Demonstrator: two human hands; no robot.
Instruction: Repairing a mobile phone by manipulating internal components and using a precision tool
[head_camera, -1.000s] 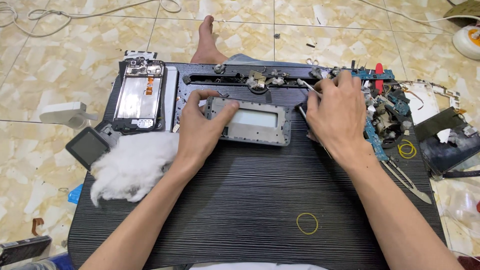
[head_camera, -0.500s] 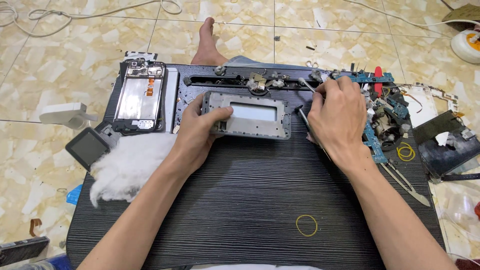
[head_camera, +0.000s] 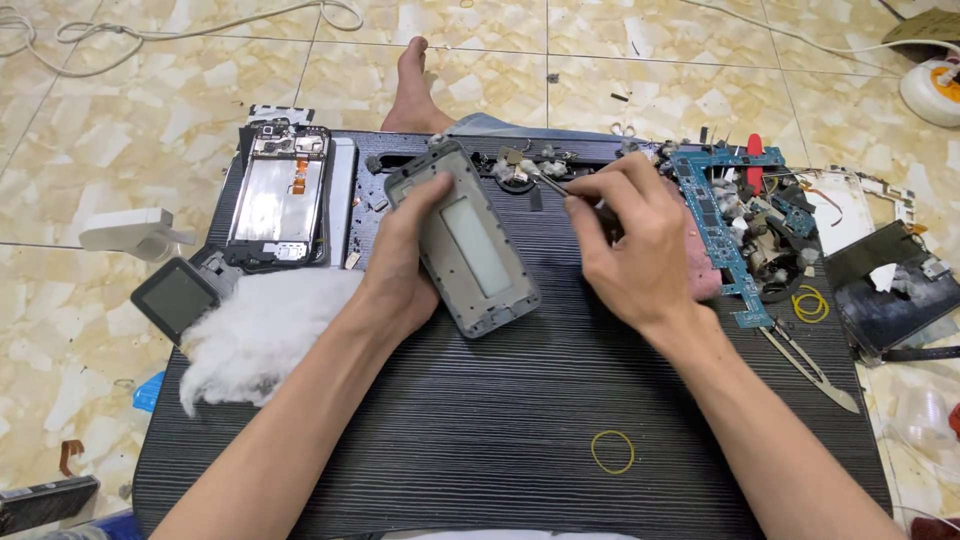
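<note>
Left hand (head_camera: 405, 262) grasps the grey phone frame (head_camera: 462, 240), now swung from lying crosswise to point toward eleven o'clock, while right hand (head_camera: 630, 245) pinches a thin metal tool (head_camera: 548, 181) at one o'clock.

Glossy beige-and-cream marbled floor tiles (head_camera: 120, 120) with thin grout lines, evenly lit, soft glare. Low black ribbed-top table (head_camera: 480, 430) takes up most of the view. Thin white cable (head_camera: 200, 30) loops over the tiles top left; round white device (head_camera: 930, 90) sits at the top right; small debris scattered on the floor.
</note>
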